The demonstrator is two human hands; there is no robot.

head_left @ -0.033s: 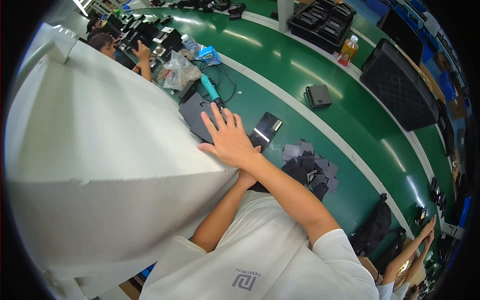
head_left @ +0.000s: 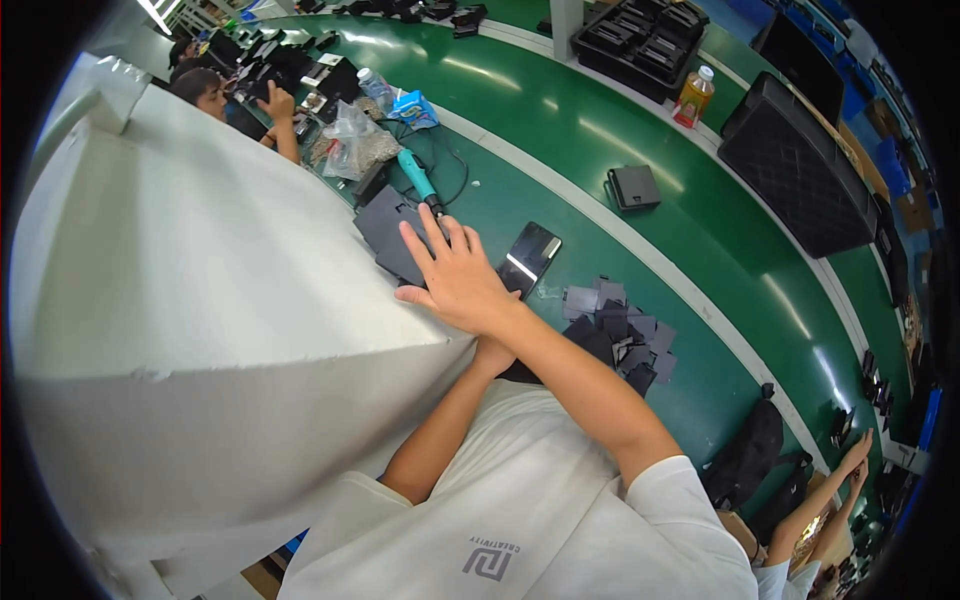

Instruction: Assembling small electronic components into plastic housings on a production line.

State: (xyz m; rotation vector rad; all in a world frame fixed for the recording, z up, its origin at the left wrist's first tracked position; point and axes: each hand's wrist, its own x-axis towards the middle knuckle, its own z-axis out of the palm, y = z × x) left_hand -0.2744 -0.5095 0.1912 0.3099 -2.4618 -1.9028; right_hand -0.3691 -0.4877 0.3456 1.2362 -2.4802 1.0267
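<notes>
My right hand (head_left: 458, 280) is open, palm down, with its fingers and thumb spread and nothing in its grip. It crosses over my left hand (head_left: 494, 354), which is mostly hidden; its wrist and a fingertip show, and what its fingers do cannot be seen. Flat dark grey plastic panels (head_left: 385, 225) lie just beyond my right fingers; whether they touch is unclear. Past my fingertips a teal electric screwdriver (head_left: 415, 172) lies with its dark tip toward me. A black smartphone (head_left: 533, 255) rests on the green table to the right of my hands.
A large white column (head_left: 220, 250) blocks the left. Loose dark grey plastic pieces (head_left: 640, 335) are piled on the right. A closed grey box (head_left: 634, 187), drink bottle (head_left: 694, 96) and black tray (head_left: 640, 45) stand farther off. Another person's hand (head_left: 277, 103) shows far left.
</notes>
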